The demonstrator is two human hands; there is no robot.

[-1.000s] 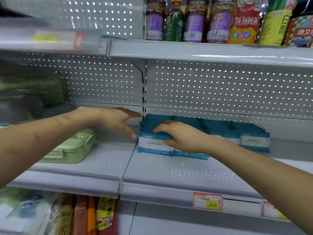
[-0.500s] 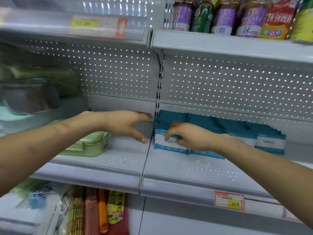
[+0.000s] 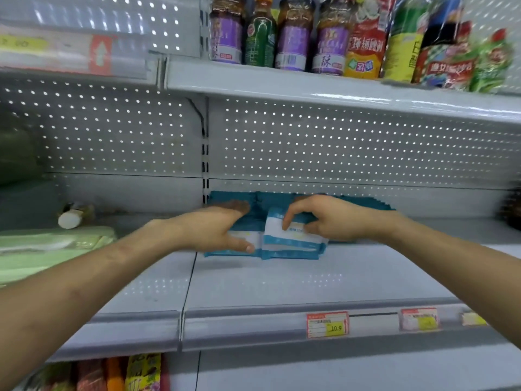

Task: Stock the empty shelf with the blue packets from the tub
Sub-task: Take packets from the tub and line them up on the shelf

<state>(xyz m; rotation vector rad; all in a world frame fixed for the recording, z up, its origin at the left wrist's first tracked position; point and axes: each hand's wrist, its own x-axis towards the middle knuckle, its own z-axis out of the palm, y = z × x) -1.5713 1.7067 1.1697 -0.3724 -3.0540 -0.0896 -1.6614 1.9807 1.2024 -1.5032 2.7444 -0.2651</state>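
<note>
Left hand [image 3: 217, 232] has moved in, spread flat against the blue packets [image 3: 293, 245] on the shelf [image 3: 282, 283], while the right hand [image 3: 335, 218] pinches the front one. Looks like they're just squaring up the row now.

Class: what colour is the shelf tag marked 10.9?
Tag: red border, yellow price patch; head view.

shelf [image 3: 282, 283] | blue packets [image 3: 290, 245] at rear | green box [image 3: 42, 246] left section

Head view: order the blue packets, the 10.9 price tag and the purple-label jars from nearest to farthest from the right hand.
1. blue packets, held by the right hand.
2. price tag, below, toward the front.
3. purple-label jars, high above.
</note>
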